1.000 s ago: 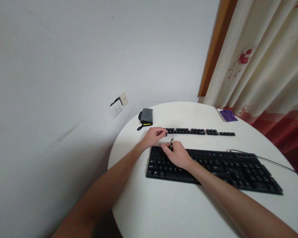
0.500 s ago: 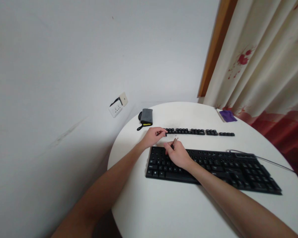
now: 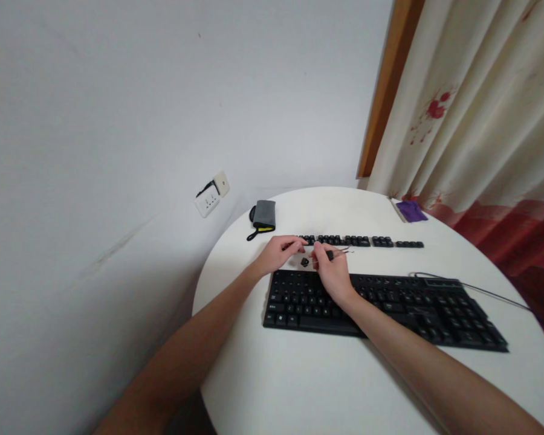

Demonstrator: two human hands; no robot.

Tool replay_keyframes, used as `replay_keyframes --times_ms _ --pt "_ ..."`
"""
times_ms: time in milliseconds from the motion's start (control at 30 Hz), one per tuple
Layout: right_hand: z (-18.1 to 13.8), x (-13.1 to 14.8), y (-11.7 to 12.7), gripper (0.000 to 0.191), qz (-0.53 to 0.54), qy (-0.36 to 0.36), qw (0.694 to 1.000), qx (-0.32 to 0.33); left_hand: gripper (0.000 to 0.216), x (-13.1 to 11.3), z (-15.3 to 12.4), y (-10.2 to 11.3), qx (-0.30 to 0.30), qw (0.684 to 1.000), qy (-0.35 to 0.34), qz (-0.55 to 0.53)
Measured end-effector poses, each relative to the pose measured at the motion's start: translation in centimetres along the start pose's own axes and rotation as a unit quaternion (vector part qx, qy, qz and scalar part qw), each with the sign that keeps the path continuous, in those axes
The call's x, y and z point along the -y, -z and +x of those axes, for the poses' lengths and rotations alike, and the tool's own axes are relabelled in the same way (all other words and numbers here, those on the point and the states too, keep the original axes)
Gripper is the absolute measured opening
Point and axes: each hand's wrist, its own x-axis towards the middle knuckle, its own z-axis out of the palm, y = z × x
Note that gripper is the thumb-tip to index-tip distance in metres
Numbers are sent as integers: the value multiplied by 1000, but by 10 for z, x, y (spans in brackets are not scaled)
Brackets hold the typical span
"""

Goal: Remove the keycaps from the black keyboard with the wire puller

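My left hand (image 3: 278,252) is just left of the row of black keycaps (image 3: 357,241), fingers bent forward and thumb apart, with nothing visible between them. My right hand (image 3: 333,269) is closed around a keycap puller (image 3: 330,255), whose thin wire prongs point right. Between my hands is a loose black keycap (image 3: 305,262), close to my right fingertips; whether it touches the tool I cannot tell. Under my right wrist lies a black keyboard (image 3: 403,308), its upper key rows partly bare.
A grey pouch (image 3: 265,214) with a loop stands at the back left of the round white table (image 3: 272,374). Purple cloth (image 3: 411,211) lies at the back right. The keyboard cable (image 3: 489,293) runs off right. Wall sockets (image 3: 207,200) and a curtain (image 3: 457,109) border the table.
My right hand has turned, so the puller's prongs now point right instead of up. A loose keycap now shows between my hands. My left fingers have loosened from their pinch.
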Motion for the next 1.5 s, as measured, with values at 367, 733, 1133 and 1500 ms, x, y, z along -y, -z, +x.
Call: replay_keyframes --times_ms 367,733,1133,1500 --pt "-1 5 1 39 -21 49 998 -21 39 -8 -2 -10 66 986 56 -140" --pt "-2 7 -1 37 -23 56 998 -9 40 -6 -3 -7 87 974 71 -195" --pt "1 0 0 38 -25 52 997 -56 33 -3 0 -8 63 978 49 -193" --pt "5 -5 1 39 39 -1 991 -126 17 -6 3 -5 -156 985 -19 76"
